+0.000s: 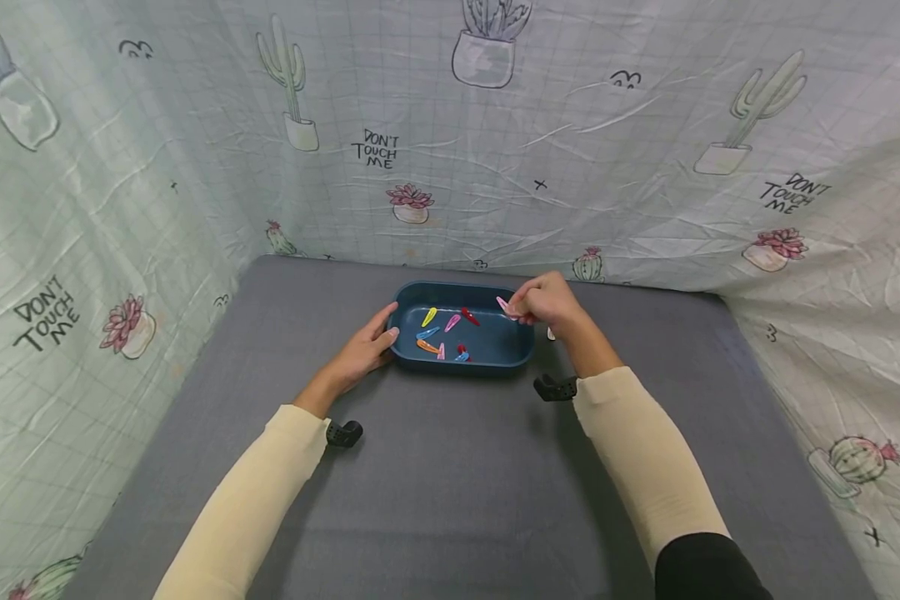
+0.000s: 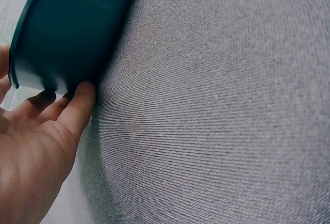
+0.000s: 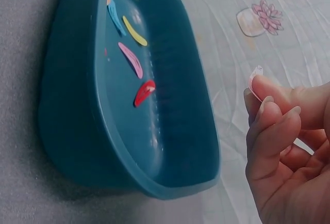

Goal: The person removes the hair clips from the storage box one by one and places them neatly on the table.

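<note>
My right grip (image 1: 546, 300) pinches a pink hair clip (image 1: 503, 305) above the right end of the blue tray (image 1: 495, 340), while my left grip (image 1: 366, 346) holds its left end on the grey surface (image 1: 435, 467), a yellow clip (image 1: 429, 317) and other coloured clips (image 1: 452, 322) lying inside.

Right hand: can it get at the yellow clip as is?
Probably yes: the yellow clip lies uncovered in the open-topped blue tray, though the right hand pinches a pink clip.
</note>
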Available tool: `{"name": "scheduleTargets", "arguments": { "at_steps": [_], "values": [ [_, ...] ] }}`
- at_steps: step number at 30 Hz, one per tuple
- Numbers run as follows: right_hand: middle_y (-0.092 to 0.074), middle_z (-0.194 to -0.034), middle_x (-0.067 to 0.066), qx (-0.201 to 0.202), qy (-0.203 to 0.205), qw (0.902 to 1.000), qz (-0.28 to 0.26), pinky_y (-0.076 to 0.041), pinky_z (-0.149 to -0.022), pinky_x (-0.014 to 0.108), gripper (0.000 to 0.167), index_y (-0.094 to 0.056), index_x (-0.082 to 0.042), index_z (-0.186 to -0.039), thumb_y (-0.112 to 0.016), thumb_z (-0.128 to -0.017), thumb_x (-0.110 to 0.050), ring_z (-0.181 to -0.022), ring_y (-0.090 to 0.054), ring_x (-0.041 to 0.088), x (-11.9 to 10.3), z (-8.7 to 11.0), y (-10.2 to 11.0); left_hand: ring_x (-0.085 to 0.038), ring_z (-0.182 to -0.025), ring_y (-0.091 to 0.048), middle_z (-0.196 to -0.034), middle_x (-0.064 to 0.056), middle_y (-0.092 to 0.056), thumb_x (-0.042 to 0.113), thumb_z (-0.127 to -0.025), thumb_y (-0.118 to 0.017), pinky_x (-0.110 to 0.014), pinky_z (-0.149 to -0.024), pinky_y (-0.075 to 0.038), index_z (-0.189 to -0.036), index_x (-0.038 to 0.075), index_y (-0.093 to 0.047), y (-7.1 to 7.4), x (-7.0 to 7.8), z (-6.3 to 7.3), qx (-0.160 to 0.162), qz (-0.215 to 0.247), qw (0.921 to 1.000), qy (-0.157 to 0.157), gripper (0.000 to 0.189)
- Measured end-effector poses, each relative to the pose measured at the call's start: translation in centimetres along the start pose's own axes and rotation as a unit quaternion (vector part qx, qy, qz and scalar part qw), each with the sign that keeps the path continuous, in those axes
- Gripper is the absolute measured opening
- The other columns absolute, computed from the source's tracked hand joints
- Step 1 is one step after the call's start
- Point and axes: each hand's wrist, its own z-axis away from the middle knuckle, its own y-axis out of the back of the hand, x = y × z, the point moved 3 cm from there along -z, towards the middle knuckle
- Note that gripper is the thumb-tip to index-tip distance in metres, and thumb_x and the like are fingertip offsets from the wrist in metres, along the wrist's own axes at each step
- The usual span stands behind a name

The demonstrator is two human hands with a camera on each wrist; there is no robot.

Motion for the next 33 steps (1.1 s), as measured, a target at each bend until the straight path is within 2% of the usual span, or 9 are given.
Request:
{"name": "scheduleTargets", "arguments": {
  "at_steps": [9,16,26,33],
  "values": [
    [-0.066,-0.062,-0.003,0.007,0.006,0.9999,-0.008,-0.054,-0.056,0.025,0.009,-0.074,0.011,-0.093,-0.070,-0.089,0.004,-0.054,-0.060,0.013,0.8,-0.2,0.7,-0.033,-0.164,-0.009,-0.178,-0.008,0.005,0.021,-0.115,-0.037,-0.063,-0.125,-0.026,-0.170,0.026,-0.008,-0.1,0.0,0.0,0.009,-0.005,0.9999,0.012,0.062],
    [-0.066,-0.060,-0.004,0.006,0.006,0.9996,-0.028,-0.050,-0.051,0.020,0.006,-0.074,0.010,-0.089,-0.071,-0.088,0.006,-0.051,-0.058,0.010,1.4,-0.4,1.4,-0.034,-0.164,-0.011,-0.178,-0.008,0.004,0.019,-0.115,-0.037,-0.063,-0.125,-0.026,-0.170,0.026,-0.008,-0.1,0.0,-0.1,0.009,0.001,0.9999,0.010,0.062],
    [-0.067,-0.061,-0.005,0.010,-0.002,0.9995,-0.030,-0.052,-0.052,0.021,0.006,-0.074,0.007,-0.088,-0.073,-0.090,0.002,-0.052,-0.057,0.009,2.0,-0.5,1.9,-0.035,-0.164,-0.010,-0.178,-0.008,0.006,0.023,-0.115,-0.038,-0.063,-0.126,-0.025,-0.170,0.025,-0.007,0.0,0.0,0.0,0.006,0.005,0.9999,0.010,0.063],
    [-0.066,-0.062,-0.003,0.019,0.003,0.9993,-0.033,-0.053,-0.053,0.022,0.008,-0.074,0.006,-0.083,-0.069,-0.089,0.004,-0.052,-0.059,0.011,2.2,-0.4,2.4,-0.036,-0.164,-0.010,-0.178,-0.009,0.005,0.020,-0.115,-0.036,-0.065,-0.125,-0.025,-0.170,0.026,-0.008,-0.1,0.1,0.1,0.008,0.000,1.0000,0.006,0.062]
  ]
}}
